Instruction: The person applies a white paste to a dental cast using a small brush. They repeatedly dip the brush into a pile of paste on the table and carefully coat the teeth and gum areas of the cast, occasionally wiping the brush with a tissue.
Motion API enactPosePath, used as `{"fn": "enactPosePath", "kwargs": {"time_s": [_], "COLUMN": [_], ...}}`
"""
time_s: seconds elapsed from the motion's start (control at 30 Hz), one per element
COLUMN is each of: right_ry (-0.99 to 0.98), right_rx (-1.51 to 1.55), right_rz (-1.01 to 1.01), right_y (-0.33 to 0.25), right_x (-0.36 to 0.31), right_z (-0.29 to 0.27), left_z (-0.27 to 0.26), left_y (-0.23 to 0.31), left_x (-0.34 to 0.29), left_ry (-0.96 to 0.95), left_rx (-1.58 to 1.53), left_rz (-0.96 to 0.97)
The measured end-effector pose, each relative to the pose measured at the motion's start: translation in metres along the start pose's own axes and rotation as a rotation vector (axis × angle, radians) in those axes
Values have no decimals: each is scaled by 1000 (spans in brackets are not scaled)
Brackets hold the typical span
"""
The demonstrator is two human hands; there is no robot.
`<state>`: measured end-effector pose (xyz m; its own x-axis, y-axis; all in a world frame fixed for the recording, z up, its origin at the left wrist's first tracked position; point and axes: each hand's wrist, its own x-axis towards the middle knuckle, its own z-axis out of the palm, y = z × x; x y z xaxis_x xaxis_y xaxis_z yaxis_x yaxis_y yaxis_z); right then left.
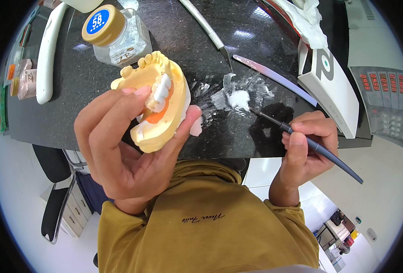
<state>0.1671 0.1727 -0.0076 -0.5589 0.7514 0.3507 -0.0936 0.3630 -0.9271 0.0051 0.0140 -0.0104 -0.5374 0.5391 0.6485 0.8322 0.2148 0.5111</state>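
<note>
My left hand [124, 150] is closed round a yellow plaster dental model [174, 113], tilted above the near edge of the counter. White tooth crowns [162, 91] sit in its tooth row, with an orange-coloured patch [158, 115] beside them; my fingertips touch the model close to the crowns. In my right hand [308, 145] is a slim dark brush [319, 148], pinched between thumb and fingers. Its tip points at a small mound of white paste [239, 99] smeared over the black counter, and seems to touch its edge.
A clear jar [122, 38] with a gold lid stands behind the model. Beyond the paste lie a metal-handled tool [206, 25] and a purple-pink strip-shaped tool [279, 82]. A white box [333, 91] and a keypad device [383, 95] are at right, a white handle-like object [51, 54] at left.
</note>
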Motion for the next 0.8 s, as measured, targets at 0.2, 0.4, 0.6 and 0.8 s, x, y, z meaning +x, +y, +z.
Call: {"fn": "enactPosePath", "kwargs": {"time_s": [0.2,0.4,0.6,0.8], "right_ry": [-13,-14,12,-22], "right_rx": [3,-9,41,183], "right_rz": [-15,-11,-24,-272], "right_y": [1,0,0,-14], "right_x": [0,0,-1,-8], "right_z": [1,0,2,6], "left_z": [0,1,2,6], "left_y": [-3,-1,-2,2], "left_x": [-2,1,0,6], "left_ry": [-1,-5,16,94], "left_rx": [-24,-20,-56,-30], "left_rz": [3,4,11,22]}}
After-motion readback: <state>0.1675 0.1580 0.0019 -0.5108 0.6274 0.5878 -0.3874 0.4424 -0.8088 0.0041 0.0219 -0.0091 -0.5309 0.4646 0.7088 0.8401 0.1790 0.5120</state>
